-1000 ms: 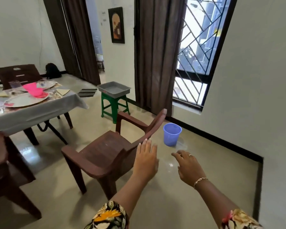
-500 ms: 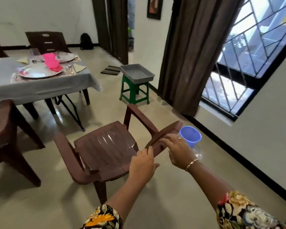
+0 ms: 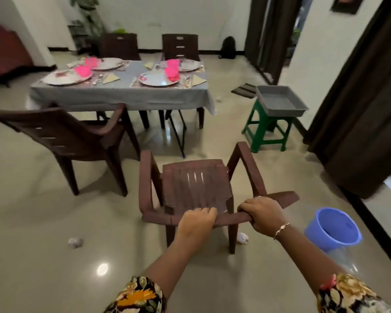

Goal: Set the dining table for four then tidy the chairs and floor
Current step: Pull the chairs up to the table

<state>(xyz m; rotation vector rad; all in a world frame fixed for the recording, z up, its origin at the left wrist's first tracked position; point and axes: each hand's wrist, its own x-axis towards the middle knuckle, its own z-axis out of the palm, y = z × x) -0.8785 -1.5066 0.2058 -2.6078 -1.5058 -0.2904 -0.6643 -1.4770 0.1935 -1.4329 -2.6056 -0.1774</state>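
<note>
A brown plastic armchair point(image 3: 194, 186) stands just in front of me, its seat facing the dining table point(image 3: 120, 96). My left hand point(image 3: 196, 220) and my right hand point(image 3: 263, 213) both grip the top edge of its backrest, fingers curled over the rim. The table has a grey cloth and carries several plates, pink cups and folded napkins. A second brown chair point(image 3: 66, 136) stands at an angle to the left, and two more sit behind the table. Crumpled paper balls lie on the floor point(image 3: 75, 242) point(image 3: 242, 237).
A blue bucket point(image 3: 333, 229) stands on the floor close to my right. A green stool point(image 3: 266, 132) bearing a grey tray point(image 3: 280, 101) is at the right, near dark curtains. Another paper scrap point(image 3: 219, 99) lies by the table's right corner.
Both hands have closed on the chair's backrest, and the view has swung left, so the chair now faces the table straight ahead.
</note>
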